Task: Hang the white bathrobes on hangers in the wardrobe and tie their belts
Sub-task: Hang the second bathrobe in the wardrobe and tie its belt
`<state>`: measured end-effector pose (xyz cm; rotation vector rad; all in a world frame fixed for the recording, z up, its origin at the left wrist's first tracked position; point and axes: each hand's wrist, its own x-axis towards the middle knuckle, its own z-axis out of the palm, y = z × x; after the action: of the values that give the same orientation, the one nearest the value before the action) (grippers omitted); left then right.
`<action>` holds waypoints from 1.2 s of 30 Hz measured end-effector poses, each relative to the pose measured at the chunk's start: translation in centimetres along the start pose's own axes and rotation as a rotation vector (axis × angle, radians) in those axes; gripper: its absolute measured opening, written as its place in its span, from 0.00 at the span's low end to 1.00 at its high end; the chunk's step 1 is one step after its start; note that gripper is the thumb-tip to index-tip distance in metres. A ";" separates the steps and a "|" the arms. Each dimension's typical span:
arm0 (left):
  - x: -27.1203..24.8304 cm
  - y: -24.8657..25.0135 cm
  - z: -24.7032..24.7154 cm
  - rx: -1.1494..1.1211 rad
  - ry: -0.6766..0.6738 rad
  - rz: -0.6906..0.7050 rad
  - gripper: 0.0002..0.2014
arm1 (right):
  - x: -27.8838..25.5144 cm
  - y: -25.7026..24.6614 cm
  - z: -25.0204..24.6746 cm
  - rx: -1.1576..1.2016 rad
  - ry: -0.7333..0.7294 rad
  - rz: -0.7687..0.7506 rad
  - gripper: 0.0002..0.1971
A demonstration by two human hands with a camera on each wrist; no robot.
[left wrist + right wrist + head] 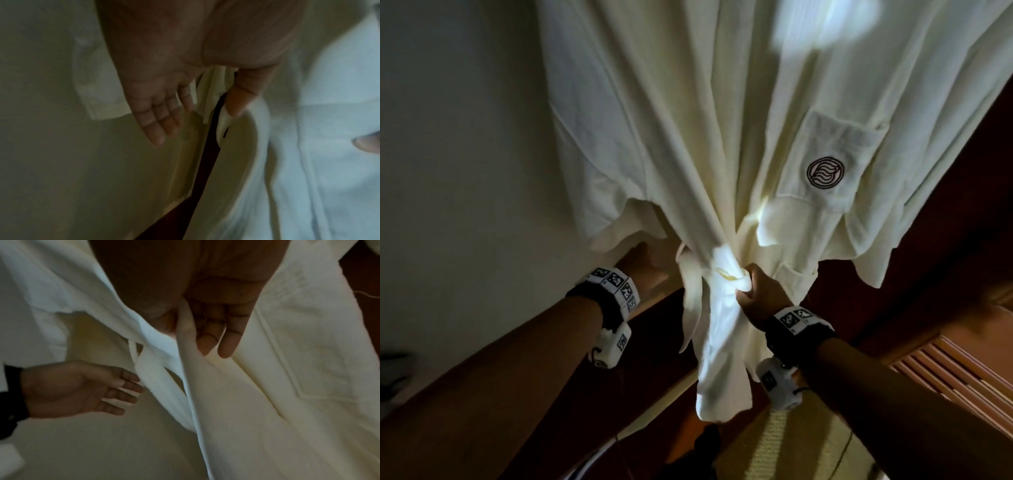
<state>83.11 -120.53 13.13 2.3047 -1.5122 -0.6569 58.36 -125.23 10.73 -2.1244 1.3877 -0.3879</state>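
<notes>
A white bathrobe (688,120) hangs in front of me, with a round logo on its chest pocket (825,172). Its belt (726,270) gathers the cloth at the waist, and the loose ends (719,359) hang below. My right hand (753,291) grips the belt at the gathered point; in the right wrist view a belt strip (185,331) runs between thumb and fingers (216,337). My left hand (647,267) is left of the belt under the sleeve hem, fingers (160,116) straight and holding nothing. The hanger is out of view.
A pale wall (465,137) stands close on the left. Dark wood of the wardrobe (962,222) lies behind the robe, with a louvred panel (962,370) at lower right. Patterned floor (791,445) shows below. The light is dim.
</notes>
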 end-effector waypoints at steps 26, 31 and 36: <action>-4.6 -5.1 0.3 -0.203 0.084 -0.015 0.13 | 0.3 -2.0 3.1 -0.065 -0.230 -0.196 0.20; -3.5 -6.5 -1.2 -0.438 0.119 -0.321 0.26 | 0.7 0.6 3.0 -0.049 -0.007 -0.098 0.17; -3.1 -6.0 -2.7 -0.558 0.221 -0.480 0.27 | 0.6 3.2 0.3 0.058 0.446 0.005 0.15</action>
<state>88.15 -115.31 13.15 2.1907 -0.5708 -0.7848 56.44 -126.65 8.54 -2.0635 1.5946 -0.9336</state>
